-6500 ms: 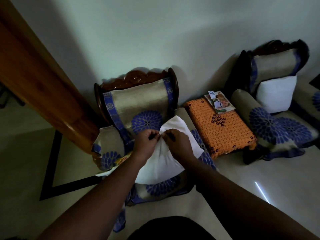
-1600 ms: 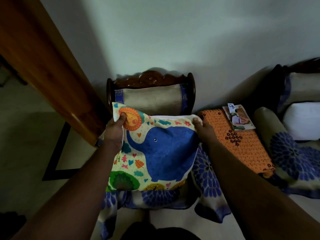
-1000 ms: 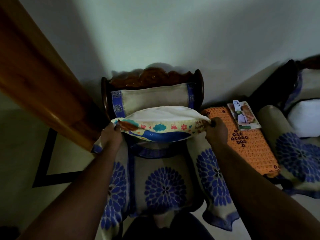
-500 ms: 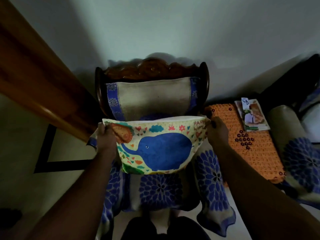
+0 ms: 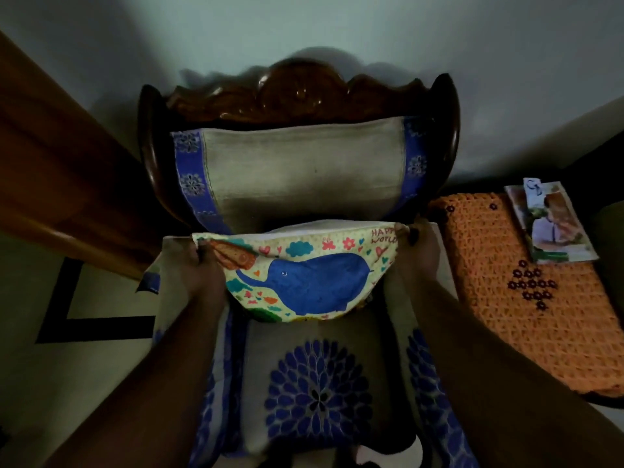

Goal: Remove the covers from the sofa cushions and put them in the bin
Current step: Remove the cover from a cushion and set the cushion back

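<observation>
Cushion lower than before | left hand [image 5: 199, 268] and right hand [image 5: 417, 246] pinch top corners of elephant-print fabric cushion cover [image 5: 304, 275] | orange crochet table cloth [image 5: 526, 292] at 3 o'clock

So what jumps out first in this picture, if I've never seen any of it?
The bright cushion cover with a blue elephant, held up over the armchair seat in mid-frame, its top corners pinched by the left hand and right hand. To the right lies an orange crochet cloth with a photo card on its far end.
</observation>
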`<action>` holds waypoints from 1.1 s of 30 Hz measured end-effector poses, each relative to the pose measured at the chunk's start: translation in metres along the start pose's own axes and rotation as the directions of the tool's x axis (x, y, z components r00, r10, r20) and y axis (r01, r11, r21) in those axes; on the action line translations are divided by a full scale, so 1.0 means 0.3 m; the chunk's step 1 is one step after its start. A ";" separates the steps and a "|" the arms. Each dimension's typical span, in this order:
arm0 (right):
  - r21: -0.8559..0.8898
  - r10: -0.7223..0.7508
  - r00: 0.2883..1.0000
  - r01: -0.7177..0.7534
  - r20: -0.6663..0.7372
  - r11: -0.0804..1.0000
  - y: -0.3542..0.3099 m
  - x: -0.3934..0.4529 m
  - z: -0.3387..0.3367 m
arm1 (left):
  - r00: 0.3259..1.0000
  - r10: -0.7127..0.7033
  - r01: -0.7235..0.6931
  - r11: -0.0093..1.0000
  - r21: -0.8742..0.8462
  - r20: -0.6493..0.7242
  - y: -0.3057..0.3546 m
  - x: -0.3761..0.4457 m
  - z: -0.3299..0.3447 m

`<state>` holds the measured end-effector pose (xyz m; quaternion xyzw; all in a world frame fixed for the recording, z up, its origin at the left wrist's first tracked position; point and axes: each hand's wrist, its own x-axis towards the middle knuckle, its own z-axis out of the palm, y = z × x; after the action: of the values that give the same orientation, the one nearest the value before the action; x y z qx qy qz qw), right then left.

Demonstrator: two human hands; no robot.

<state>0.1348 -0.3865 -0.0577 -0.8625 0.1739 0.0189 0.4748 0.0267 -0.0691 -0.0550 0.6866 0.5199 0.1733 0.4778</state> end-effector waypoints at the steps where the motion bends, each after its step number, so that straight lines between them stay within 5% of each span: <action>1: 0.015 0.010 1.000 -0.010 0.005 1.000 0.006 0.021 0.028 | 1.000 0.018 -0.018 0.999 0.034 0.001 0.002 0.025 0.018; 7: 0.220 0.058 0.993 -0.078 0.099 0.972 0.107 0.084 0.129 | 0.969 0.187 -0.206 0.971 0.117 0.159 -0.055 0.103 0.062; 11: 0.243 0.093 0.956 -0.164 0.277 0.956 0.243 0.082 0.178 | 0.944 0.102 -0.122 0.992 0.045 0.313 -0.228 0.175 0.124; 16: 0.233 -0.005 0.969 -0.055 0.248 0.971 0.142 0.119 0.158 | 0.959 0.176 -0.201 0.975 0.094 0.221 -0.097 0.171 0.119; 23: 0.121 -0.057 0.997 0.062 -0.046 0.991 0.095 0.208 0.130 | 0.960 0.280 -0.279 0.958 0.062 0.002 -0.043 0.250 0.104; 27: 0.188 -0.050 0.995 0.066 -0.087 0.980 0.034 0.187 0.124 | 0.970 0.241 -0.219 0.926 0.309 -0.035 -0.031 0.245 0.120; 33: 0.231 -0.102 0.988 0.126 -0.112 0.965 0.057 0.205 0.090 | 0.946 0.313 -0.307 0.948 0.078 -0.081 -0.097 0.284 0.104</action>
<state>0.1908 -0.3899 -0.0986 -0.8082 0.1484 -0.0721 0.5654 0.0676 -0.0090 -0.1164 0.7661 0.4322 0.2611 0.3976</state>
